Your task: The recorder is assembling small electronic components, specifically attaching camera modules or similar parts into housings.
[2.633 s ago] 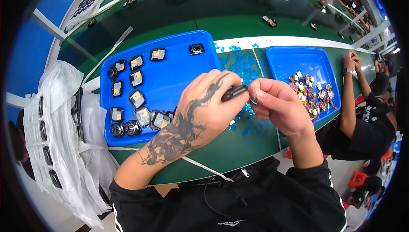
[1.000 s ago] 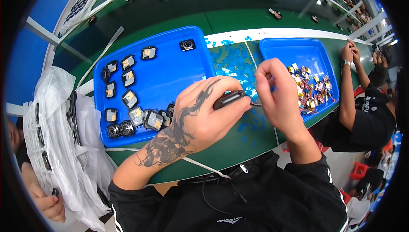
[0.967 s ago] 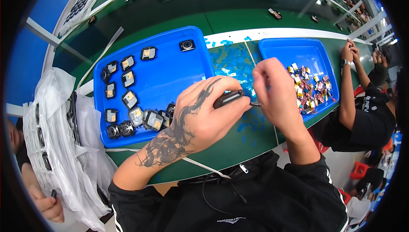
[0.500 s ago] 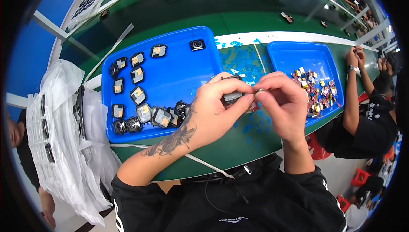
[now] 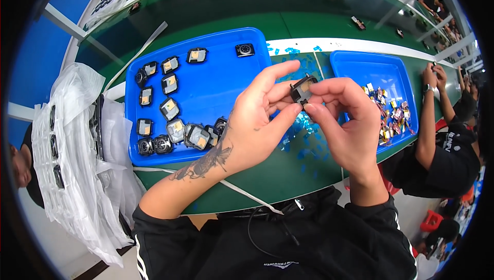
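A black smartwatch case, with a grey and tan inside showing, is held tilted between my two hands above the green bench. My left hand pinches its left side with thumb and fingers, the index finger raised off it. Thumb and fingers of my right hand close on its right side. Under my hands, small blue film pieces are scattered on the bench. To the left, a blue tray holds several similar watch cases, some partly hidden by my left forearm.
On the right, another blue tray contains a heap of small wired parts. White plastic-wrapped trays stand at the left. A person in a black shirt works at the right. Small parts lie on the far green surface.
The watch case has been turned so its inside shows more. My left index finger has lifted off, and my right fingers have moved from a pinch beside the case onto it.
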Demonstrator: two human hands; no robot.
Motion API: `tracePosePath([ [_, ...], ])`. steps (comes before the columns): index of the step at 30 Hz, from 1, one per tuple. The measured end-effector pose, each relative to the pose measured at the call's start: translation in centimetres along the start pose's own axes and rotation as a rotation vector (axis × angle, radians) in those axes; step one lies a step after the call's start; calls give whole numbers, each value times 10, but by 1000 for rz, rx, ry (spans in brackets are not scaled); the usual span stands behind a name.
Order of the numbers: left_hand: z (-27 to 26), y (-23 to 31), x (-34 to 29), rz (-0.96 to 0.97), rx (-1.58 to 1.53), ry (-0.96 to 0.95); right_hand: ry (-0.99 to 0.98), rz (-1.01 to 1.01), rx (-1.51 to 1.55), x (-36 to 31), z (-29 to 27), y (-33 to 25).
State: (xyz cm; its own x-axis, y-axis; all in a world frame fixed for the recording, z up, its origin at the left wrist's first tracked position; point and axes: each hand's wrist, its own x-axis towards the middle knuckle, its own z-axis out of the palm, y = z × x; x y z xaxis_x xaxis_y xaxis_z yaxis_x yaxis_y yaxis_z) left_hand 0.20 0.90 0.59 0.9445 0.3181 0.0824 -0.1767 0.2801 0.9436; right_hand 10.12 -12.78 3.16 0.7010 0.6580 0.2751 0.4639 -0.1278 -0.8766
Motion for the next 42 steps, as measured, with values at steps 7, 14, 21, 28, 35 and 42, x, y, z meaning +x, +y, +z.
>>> tracePosePath([
  [7,-2,-7,1,63,34,-43,6,-74,-52,1,1,11],
  [14,-2,-8,1,42,43,-50,15,-102,-80,4,1,11],
  [21,-3,-9,-1,67,129,-83,-10,-79,-23,4,-1,8],
  [28,0,-7,-4,36,147,-114,-24,-197,-154,9,-6,11],
  [35,9,-8,2,103,-74,42,28,-42,253,4,-11,20],
  [42,5,-5,-2,116,80,58,-82,80,311,-13,-13,21],
])
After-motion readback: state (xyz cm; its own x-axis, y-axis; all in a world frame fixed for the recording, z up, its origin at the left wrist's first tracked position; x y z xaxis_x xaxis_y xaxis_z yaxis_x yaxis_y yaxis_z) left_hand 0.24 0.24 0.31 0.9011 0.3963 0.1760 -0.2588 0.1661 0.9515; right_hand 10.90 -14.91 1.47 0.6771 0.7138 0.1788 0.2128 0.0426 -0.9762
